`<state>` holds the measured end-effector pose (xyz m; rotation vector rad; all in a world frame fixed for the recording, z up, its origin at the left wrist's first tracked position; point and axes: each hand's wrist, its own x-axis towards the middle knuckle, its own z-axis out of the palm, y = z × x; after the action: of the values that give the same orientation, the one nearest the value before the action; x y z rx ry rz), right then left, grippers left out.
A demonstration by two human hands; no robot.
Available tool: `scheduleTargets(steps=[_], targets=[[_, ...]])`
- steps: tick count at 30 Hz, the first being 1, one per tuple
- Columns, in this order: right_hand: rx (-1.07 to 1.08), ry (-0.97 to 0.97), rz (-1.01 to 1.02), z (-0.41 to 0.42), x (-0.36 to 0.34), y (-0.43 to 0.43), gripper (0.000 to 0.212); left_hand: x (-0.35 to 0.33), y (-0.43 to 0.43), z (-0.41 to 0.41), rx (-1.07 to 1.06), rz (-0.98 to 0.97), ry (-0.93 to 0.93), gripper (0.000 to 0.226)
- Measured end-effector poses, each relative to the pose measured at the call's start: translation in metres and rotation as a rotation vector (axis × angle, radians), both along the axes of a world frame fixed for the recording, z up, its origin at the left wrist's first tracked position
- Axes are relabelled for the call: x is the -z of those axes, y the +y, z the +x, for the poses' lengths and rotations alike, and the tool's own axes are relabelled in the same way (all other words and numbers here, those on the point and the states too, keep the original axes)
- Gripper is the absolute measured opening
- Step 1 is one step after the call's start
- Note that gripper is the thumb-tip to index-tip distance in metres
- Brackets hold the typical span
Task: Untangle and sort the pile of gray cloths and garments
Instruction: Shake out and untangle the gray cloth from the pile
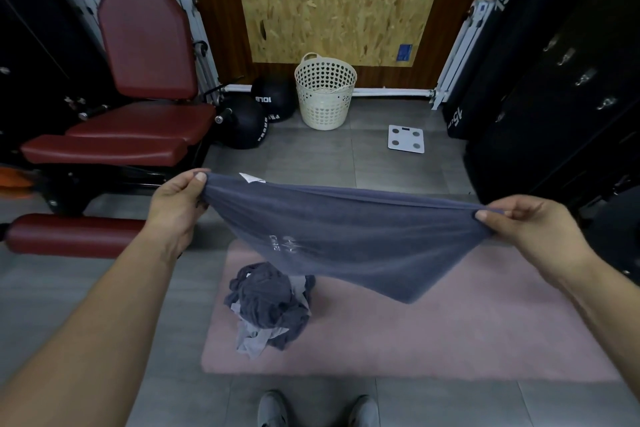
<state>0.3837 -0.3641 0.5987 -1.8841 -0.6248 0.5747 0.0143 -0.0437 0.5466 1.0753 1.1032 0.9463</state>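
Fingers (200,177) of left hand (176,210) and right hand (531,229) pinch top corners of the cloth (346,239) (soft, light, surely limp): corners suit gripping.

Arms outstretched and apart, left hand (180,208) and right hand (533,229) each pinch the cloth (346,229).

The gray tiled floor (381,163) carries a pink mat (450,340) with a cloth pile (270,305) at six o'clock, a basket (325,94) at twelve, a scale (406,139) at one.
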Motion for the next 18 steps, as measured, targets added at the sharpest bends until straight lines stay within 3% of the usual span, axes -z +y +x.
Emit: scheduleTargets(steps=[3, 4, 7, 11, 14, 18], targets=[[-0.017, 0.318, 0.123, 0.002, -0.001, -0.003, 0.036, 0.003, 0.000, 0.002, 0.005, -0.006, -0.016, 0.015], [-0.027, 0.423, 0.177, 0.002, -0.001, -0.003, 0.035, 0.004, 0.000, 0.002, 0.007, -0.014, -0.025, 0.015], [-0.010, 0.608, 0.258, 0.003, 0.001, -0.003, 0.006, 0.005, 0.001, 0.001, 0.036, -0.040, -0.044, 0.016], [0.174, 0.545, 0.179, 0.006, 0.012, 0.008, 0.008, 0.012, 0.005, 0.005, 0.035, -0.181, -0.064, 0.020], [0.431, 0.372, 0.098, 0.003, 0.027, 0.028, 0.022, 0.021, 0.002, 0.018, 0.010, -0.400, -0.070, 0.036], [0.583, 0.143, 0.079, -0.023, 0.041, 0.056, 0.033, 0.016, -0.030, 0.052, 0.030, -0.503, -0.097, 0.031]])
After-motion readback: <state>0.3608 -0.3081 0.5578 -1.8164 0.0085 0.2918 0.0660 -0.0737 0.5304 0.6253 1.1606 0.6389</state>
